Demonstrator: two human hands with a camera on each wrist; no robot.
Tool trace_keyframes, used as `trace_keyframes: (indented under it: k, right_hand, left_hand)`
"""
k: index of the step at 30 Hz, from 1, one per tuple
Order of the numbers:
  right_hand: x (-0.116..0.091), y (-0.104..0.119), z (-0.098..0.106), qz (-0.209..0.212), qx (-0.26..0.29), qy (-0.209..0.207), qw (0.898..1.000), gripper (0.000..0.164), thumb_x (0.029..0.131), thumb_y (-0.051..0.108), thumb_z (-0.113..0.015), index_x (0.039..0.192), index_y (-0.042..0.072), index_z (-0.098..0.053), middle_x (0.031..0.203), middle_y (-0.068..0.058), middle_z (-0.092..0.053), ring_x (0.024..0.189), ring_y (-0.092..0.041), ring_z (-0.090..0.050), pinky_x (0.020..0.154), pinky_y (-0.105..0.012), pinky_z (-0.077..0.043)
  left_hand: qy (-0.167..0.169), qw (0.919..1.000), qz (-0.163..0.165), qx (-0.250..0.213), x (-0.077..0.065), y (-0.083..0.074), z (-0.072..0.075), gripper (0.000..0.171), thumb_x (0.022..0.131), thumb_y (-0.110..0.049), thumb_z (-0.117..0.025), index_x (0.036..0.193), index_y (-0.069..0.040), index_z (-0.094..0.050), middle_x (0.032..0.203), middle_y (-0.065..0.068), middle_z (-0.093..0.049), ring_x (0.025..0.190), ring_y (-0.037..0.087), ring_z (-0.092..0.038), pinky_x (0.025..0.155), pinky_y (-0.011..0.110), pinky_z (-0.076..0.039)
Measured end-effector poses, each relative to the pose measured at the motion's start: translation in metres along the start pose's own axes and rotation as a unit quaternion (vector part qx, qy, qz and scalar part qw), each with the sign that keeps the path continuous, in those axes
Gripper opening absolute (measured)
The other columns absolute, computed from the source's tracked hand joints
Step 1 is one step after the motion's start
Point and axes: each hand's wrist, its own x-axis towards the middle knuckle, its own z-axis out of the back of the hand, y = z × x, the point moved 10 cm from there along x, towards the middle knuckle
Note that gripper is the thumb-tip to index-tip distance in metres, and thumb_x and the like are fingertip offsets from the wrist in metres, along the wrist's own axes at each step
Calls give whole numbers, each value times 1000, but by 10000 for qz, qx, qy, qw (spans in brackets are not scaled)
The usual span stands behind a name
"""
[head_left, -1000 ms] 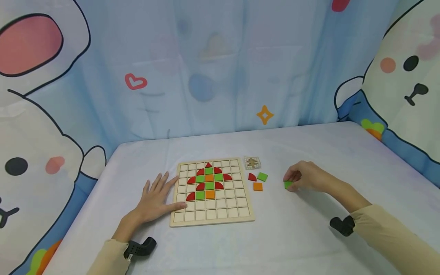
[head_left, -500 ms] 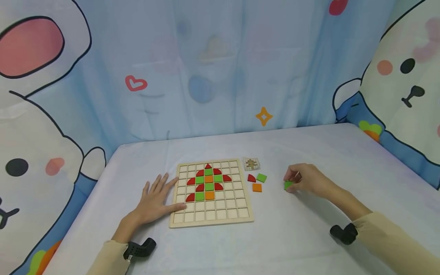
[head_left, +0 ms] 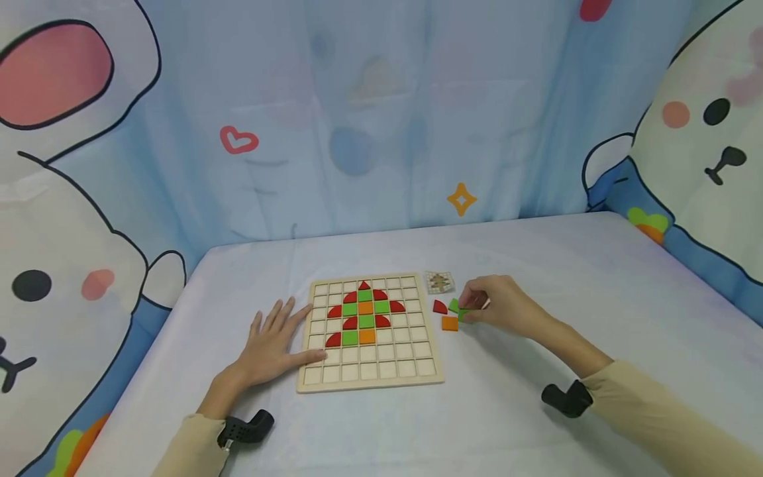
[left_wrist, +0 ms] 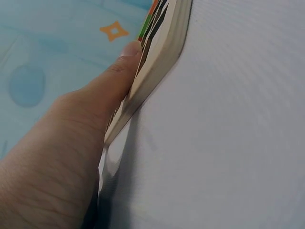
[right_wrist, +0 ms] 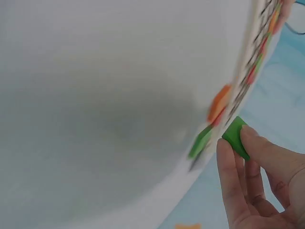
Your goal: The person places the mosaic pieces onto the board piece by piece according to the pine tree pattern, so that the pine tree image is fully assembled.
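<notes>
My right hand (head_left: pixel 501 305) pinches a green square tile (right_wrist: pixel 235 137) between thumb and fingertips, to the right of the wooden grid board (head_left: pixel 405 370). Flat and spread, my left hand (head_left: pixel 268 354) rests at the board's left edge, its thumb (left_wrist: pixel 116 71) lying over the rim. Red, green and orange tiles form a tree-like pattern in the grid, with a red triangle (head_left: pixel 364 286) at its top. Close under my right hand lie an orange square tile (head_left: pixel 450 323), a red quarter-round tile (head_left: pixel 440 307) and another green tile (head_left: pixel 454 305), partly covered by the held one.
A small pattern card (head_left: pixel 440 282) lies just beyond the board's far right corner. White cloth (head_left: pixel 369 430) covers the table, and a blue printed curtain (head_left: pixel 381 132) hangs behind it. Each wrist wears a black camera mount, the right one (head_left: pixel 567 399) hanging low over the cloth.
My right hand has moved left with the green square tile, from the bare cloth to beside the loose tiles. My left hand keeps its place on the board.
</notes>
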Motion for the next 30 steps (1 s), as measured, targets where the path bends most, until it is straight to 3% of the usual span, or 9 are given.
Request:
trace_keyframes:
  k: [6, 12, 19, 30]
  right_hand:
    - [25, 44, -31, 490, 385, 391, 9973, 14, 85, -5, -83, 88, 7, -75, 83, 4, -71, 76, -11, -63, 69, -26, -56]
    - [42, 73, -65, 853, 550, 703, 9924, 12, 86, -7, -81, 89, 4, -76, 86, 0, -74, 76, -8, -66, 72, -23, -58]
    - [51, 79, -82, 862, 676, 805, 9907, 10, 89, -8, -77, 91, 2, -77, 88, -3, -76, 77, -7, -66, 73, -23, -58]
    - [62, 79, -92, 627, 423, 791, 9940, 8, 87, -8, -80, 92, -2, -81, 89, -8, -78, 76, -9, -69, 71, -21, -58]
  left_hand:
    - [-19, 10000, -58, -19, 2, -1, 0, 102, 88, -69, -67, 166, -15, -31, 173, 22, -14, 160, 44, -4, 122, 69, 5]
    - [-7, 9999, -89, -54, 0, -3, -1, 102, 87, -70, -66, 166, -14, -32, 173, 22, -15, 160, 45, -4, 122, 70, 5]
    - [-137, 9997, -192, -98, -2, -6, 0, 101, 88, -68, -68, 165, -13, -33, 172, 25, -16, 159, 47, -6, 121, 71, 4]
    - [23, 10000, -59, 54, 1, 1, 0, 101, 89, -69, -65, 166, -14, -30, 173, 22, -14, 160, 45, -3, 122, 70, 4]
